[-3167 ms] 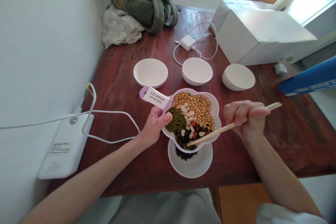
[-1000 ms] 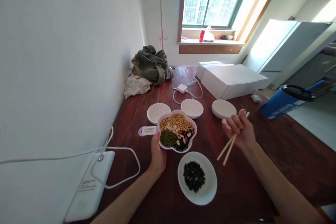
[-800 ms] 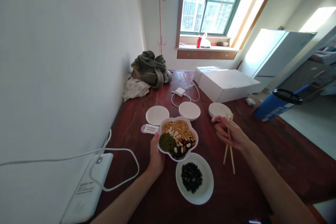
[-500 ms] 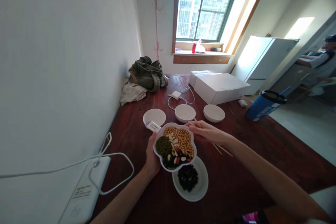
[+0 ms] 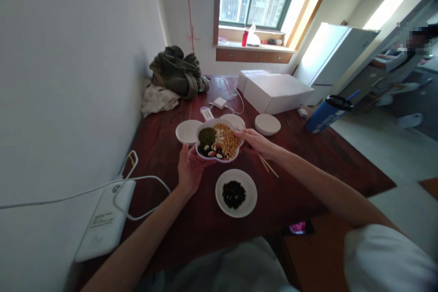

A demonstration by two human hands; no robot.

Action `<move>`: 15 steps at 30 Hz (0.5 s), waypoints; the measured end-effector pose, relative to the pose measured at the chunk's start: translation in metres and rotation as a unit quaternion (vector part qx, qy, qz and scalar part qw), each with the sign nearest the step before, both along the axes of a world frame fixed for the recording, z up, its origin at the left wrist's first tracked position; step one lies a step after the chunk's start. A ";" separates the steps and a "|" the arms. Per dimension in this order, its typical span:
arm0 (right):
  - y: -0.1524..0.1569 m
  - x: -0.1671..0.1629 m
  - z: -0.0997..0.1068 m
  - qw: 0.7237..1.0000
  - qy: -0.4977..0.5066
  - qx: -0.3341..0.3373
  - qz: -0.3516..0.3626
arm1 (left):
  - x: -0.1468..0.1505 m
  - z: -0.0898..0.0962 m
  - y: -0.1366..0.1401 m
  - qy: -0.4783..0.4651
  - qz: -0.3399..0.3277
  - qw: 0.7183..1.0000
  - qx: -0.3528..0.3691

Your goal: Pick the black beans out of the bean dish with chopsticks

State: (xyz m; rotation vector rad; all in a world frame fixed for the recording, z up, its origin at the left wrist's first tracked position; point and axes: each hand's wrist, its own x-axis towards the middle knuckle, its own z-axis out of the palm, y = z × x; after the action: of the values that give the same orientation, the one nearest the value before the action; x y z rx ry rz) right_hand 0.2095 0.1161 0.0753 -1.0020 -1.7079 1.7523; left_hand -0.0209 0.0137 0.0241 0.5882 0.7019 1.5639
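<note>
My left hand (image 5: 191, 169) grips the left side and underside of a white flower-shaped dish (image 5: 222, 160), thumb up at its rim. The dish holds green beans, yellow beans, pale nuts and a dark-and-red mix in separate patches; a labelled tab sticks out at its far left. My right hand (image 5: 255, 140) pinches its right rim. A pair of chopsticks (image 5: 268, 165) slants out from beneath that hand, seemingly held too. Nearer me on the table stands a white bowl (image 5: 252, 200) with black beans (image 5: 234, 194) inside. The raised dish partly hides the middle white bowl (image 5: 236, 120).
White bowls stand left (image 5: 186, 132) and right (image 5: 268, 124) behind the dish. Farther back are a white box (image 5: 280, 89), charger (image 5: 220, 103), green bag (image 5: 179, 70) and blue cup (image 5: 325, 114). A power strip (image 5: 107, 219) lies left. Another person (image 5: 393, 66) is far right.
Both hands have carried the dish away from me, off the black-bean bowl, which now shows whole. The dish now overlaps the middle white bowl. My view has tilted downward.
</note>
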 end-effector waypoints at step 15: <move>-0.035 0.046 0.000 0.980 -0.144 0.118 0.069 | 0.015 -0.001 0.005 0.010 0.061 0.998 -0.021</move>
State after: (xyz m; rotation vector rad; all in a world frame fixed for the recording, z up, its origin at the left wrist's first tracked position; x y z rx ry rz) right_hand 0.2556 0.0813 0.0757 -1.0916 -2.1550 1.4947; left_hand -0.0062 0.0189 0.0231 0.5394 0.7969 1.6526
